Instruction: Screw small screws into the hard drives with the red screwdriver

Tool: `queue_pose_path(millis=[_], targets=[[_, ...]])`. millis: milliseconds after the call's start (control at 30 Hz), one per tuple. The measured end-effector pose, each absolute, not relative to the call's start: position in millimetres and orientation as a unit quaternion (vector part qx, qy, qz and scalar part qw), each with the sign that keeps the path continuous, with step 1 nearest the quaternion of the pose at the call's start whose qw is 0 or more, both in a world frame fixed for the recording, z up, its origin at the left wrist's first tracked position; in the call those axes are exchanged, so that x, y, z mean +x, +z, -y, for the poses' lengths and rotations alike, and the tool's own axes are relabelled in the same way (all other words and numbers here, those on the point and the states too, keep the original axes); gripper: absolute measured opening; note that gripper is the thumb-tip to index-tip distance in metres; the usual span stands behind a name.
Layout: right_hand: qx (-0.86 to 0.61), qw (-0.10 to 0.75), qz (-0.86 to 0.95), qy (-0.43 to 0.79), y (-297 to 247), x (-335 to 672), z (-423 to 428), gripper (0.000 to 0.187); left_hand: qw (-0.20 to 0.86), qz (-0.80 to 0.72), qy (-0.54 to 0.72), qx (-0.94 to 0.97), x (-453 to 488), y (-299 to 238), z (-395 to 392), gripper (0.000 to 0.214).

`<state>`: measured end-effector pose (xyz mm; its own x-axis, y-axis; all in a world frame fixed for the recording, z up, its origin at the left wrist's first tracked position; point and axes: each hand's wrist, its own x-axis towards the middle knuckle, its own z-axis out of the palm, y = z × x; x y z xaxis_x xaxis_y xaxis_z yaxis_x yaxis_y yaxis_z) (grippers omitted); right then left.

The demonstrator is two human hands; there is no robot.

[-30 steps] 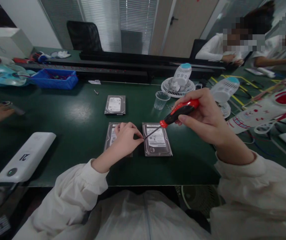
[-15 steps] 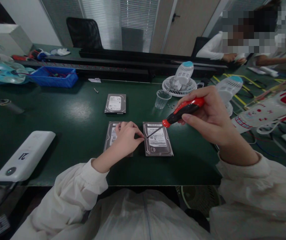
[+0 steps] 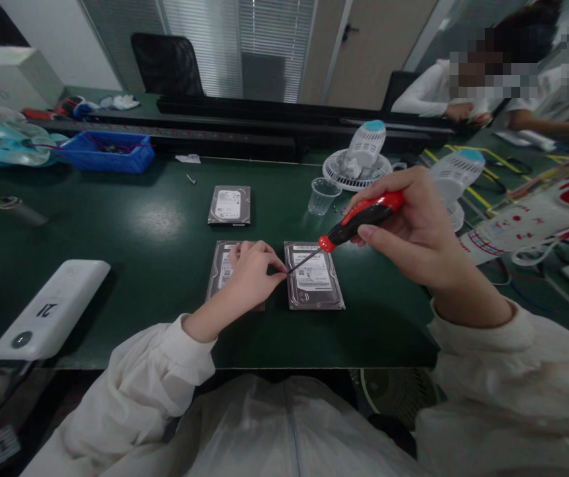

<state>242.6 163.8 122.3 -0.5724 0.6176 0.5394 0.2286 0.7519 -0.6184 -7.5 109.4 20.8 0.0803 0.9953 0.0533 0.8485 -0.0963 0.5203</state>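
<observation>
My right hand (image 3: 406, 228) is wrapped round a red and black screwdriver (image 3: 361, 218). Its shaft slants down left, and the tip reaches my left hand's fingertips at the left edge of the right-hand hard drive (image 3: 314, 278). Thumb and forefinger of my left hand (image 3: 257, 271) are pinched together at that tip; anything between them is too small to make out. Partly under my left hand lies a second hard drive (image 3: 219, 268). Farther back, a third hard drive (image 3: 229, 205) rests label up on the green table.
A clear plastic cup (image 3: 321, 199) stands behind the drives, with small dark bits beside it. White handheld fans (image 3: 366, 146) are at the back right, a blue bin (image 3: 110, 156) at the back left. A white power bank (image 3: 50, 308) lies left. Another person's hands (image 3: 463, 112) show far right.
My right hand and the screwdriver have shifted slightly left, bringing the tip to my left fingertips. My left hand and the drives stay put.
</observation>
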Motion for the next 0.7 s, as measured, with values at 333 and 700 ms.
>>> queue_pose_path(millis=[333,700], targets=[[-0.257,0.381,0.854,0.243,121.4,241.9,-164.8,0.037,0.187,-0.644,0.208,0.712,-8.9,20.2,-109.5,0.008],[-0.228,0.289,0.93,0.022,152.2,225.6,-165.0,0.037,0.19,-0.642,0.212,0.712,-9.7,18.6,-109.3,0.009]])
